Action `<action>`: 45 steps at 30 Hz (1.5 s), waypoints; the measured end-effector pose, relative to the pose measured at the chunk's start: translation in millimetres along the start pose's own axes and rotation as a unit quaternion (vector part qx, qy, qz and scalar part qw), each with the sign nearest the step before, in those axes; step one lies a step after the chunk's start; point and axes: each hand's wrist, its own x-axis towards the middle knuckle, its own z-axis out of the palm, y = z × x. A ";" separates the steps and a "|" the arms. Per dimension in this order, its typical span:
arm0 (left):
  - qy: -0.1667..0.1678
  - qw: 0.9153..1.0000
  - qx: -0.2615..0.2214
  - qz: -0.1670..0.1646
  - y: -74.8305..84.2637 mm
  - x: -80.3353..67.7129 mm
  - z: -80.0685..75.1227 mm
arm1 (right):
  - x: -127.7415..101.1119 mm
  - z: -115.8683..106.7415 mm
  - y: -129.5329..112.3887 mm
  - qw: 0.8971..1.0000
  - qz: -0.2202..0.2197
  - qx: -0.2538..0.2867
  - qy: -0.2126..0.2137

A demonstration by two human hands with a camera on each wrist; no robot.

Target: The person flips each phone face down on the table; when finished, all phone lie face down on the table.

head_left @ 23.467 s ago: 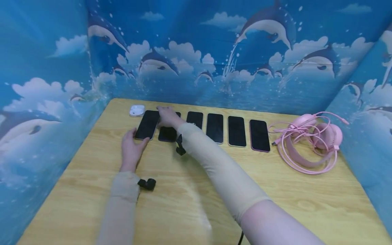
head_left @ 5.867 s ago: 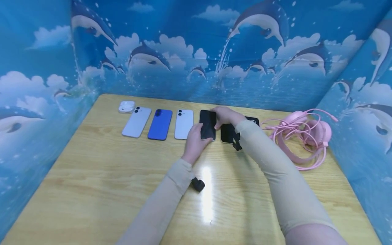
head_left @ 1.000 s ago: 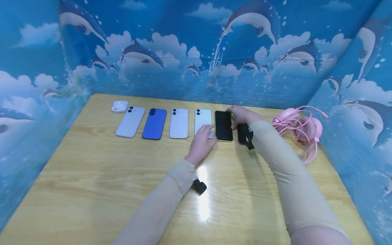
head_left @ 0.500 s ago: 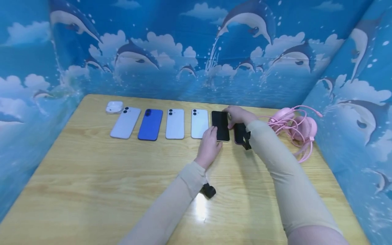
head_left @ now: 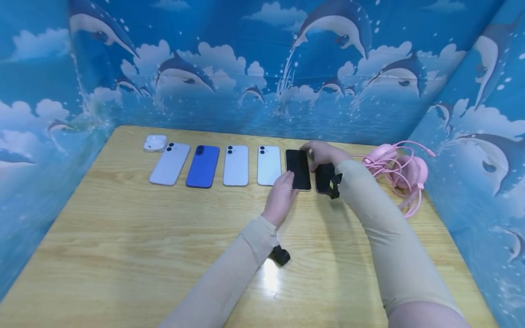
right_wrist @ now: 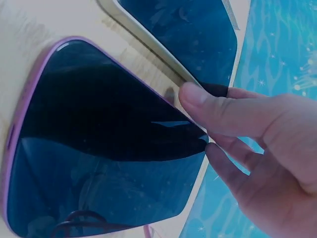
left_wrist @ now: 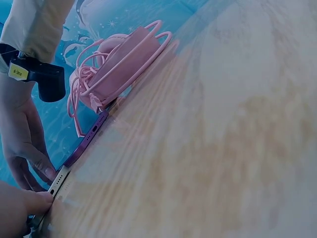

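Observation:
A smartphone (head_left: 301, 163) with a black screen facing up and a pale frame lies fifth in a row. My left hand (head_left: 280, 197) holds its lower left corner, the thumb on the bottom edge in the left wrist view. At its upper right corner, my right hand (head_left: 324, 154) has its thumb (right_wrist: 195, 96) against the side edge and fingers behind the top edge. A purple-framed smartphone (right_wrist: 99, 124), also screen up, lies just right of it, partly covered by the right hand and wrist in the head view.
Left of it, back up, lie a white phone (head_left: 269, 166), another white phone (head_left: 235, 166), a blue phone (head_left: 203, 167) and a lilac phone (head_left: 169, 165). A white earphone case (head_left: 155, 143) stands back left. Pink headphones (head_left: 404, 172) with tangled cable lie right on the wooden table (head_left: 123, 237).
Long before, all the phones lay screen up; now the four leftmost show their backs. Within the last second my left hand has shifted right onto the fifth phone's lower corner.

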 end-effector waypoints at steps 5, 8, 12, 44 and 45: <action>-0.006 1.000 0.009 0.008 -0.2 -0.7 -0.3 | -2.4 -0.9 5.2 0.999 -0.010 0.035 0.009; -0.011 1.000 0.023 0.013 -0.6 -0.8 -0.1 | -2.9 -0.3 9.3 0.999 -0.033 0.037 0.007; -0.024 0.999 0.033 0.016 -1.0 -0.8 0.1 | -2.3 0.8 11.0 0.999 -0.049 -0.002 -0.007; -0.033 0.999 -0.012 0.009 -1.3 0.4 2.9 | -16.0 -29.5 1.3 0.985 -0.033 0.144 -0.095; -0.034 0.999 -0.016 0.007 -1.3 0.2 3.0 | -17.0 -30.4 2.0 0.985 -0.034 0.143 -0.090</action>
